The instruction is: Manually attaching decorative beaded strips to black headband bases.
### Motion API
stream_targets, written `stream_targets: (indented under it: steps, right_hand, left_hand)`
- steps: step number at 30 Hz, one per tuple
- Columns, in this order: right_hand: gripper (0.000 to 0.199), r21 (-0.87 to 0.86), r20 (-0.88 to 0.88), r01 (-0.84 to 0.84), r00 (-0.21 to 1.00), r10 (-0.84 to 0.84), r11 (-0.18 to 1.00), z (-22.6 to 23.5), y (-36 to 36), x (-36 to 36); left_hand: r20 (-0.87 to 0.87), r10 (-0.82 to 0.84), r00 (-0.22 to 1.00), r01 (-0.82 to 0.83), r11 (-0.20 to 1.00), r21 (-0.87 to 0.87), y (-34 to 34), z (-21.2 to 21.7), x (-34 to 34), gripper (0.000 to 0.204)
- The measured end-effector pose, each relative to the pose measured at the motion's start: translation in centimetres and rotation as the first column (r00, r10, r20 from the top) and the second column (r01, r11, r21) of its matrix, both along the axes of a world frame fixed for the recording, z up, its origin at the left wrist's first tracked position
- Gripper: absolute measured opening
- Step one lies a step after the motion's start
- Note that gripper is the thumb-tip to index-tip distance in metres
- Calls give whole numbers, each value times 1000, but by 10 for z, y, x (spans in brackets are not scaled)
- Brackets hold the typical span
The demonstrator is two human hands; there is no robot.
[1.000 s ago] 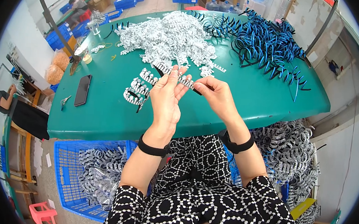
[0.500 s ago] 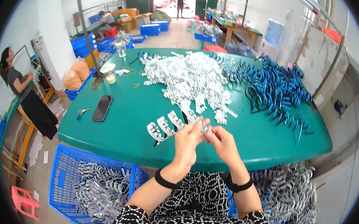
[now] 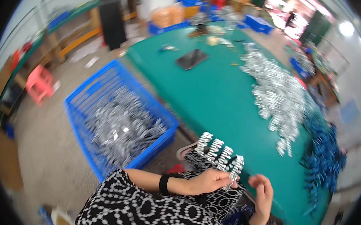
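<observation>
View has swung hard to the person's left since half a second ago; the whole frame is motion-blurred.

Green table (image 3: 215,94): earlier it filled the middle of the view, now it runs diagonally across the upper right, its near edge beside the lap.

Blue crate (image 3: 90,90): earlier at the lower left edge, now large in the left centre. It stands on the floor beside the table and holds a heap of silvery metal pieces (image 3: 121,127).

Silver heap on the table (image 3: 276,92): a long loose pile along the far right part of the tabletop, well apart from the hands. Next to it, toward the right rim, blue-handled parts (image 3: 324,158) lie in a mass.

Dark phone (image 3: 191,59): flat on the table's far end.

Pink stool (image 3: 38,83): on the floor at left. A person stands at the top, beyond the table.

Silver combs (image 3: 219,153): a row of about four toothed metal strips, fanned upright. Earlier they were held over the tabletop; now they are off the table's edge, over the patterned lap.

Left hand (image 3: 209,181): fingers closed around the base of the comb row, black wristband behind it.

Right hand (image 3: 261,195): half open, fingers loosely curled, holding nothing, just beside the combs; earlier it touched them.
</observation>
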State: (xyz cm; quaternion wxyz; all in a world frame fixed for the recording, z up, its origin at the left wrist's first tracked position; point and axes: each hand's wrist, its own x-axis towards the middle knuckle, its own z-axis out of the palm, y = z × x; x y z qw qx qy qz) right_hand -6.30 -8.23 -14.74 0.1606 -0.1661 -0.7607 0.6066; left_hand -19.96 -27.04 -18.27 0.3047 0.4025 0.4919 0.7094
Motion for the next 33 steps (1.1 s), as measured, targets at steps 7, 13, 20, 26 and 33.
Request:
stream_targets:
  steps: [7, 13, 20, 26, 33]
  right_hand:
    - [19, -133, 323, -46, 942, 87, 990, -41, -17, 48]
    - [21, -185, 403, 118, 915, -34, 976, -64, -10, 78]
    - [30, 22, 475, -48, 879, 32, 999, -45, -4, 68]
    - [33, -45, 457, 38, 889, -13, 998, -23, 7, 131]
    - [22, 246, 277, 462, 809, -519, 852, 19, 90, 181]
  left_hand:
    - [-422, 377, 824, -542, 741, -396, -118, -64, -20, 18]
    - [-787, 157, 596, -780, 347, -522, -176, -130, -147, 35]
    - [-462, -546, 699, -675, -289, -679, -221, -184, -267, 36]
    - [-717, -236, 656, -742, -33, -669, -186, -250, -287, 41]
    - [-560, -254, 789, -528, 188, -829, -283, -377, -285, 44]
